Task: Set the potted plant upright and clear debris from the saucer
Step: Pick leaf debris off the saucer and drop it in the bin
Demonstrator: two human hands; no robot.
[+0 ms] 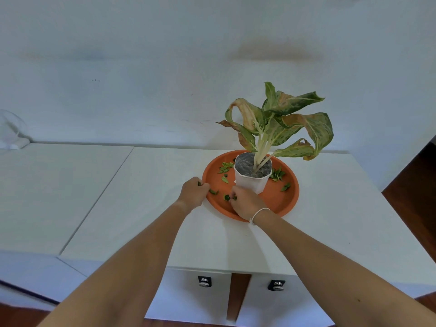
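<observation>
The plant pot [253,175] stands upright in the orange saucer [290,197] on the table [141,208]. The right hand [246,202] pinches a leaf bit [227,197]. The left hand [194,192] holds bits too. More leaf bits [278,174] lie far right, nearer the right hand.

Two bare forearms, no sleeves — a thin white wristband [259,213] circles the right wrist at 5 o'clock.

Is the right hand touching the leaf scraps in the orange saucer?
Touching. In the head view, the right hand has its fingers curled down onto leaf scraps lying in the saucer, with no gap visible.
</observation>
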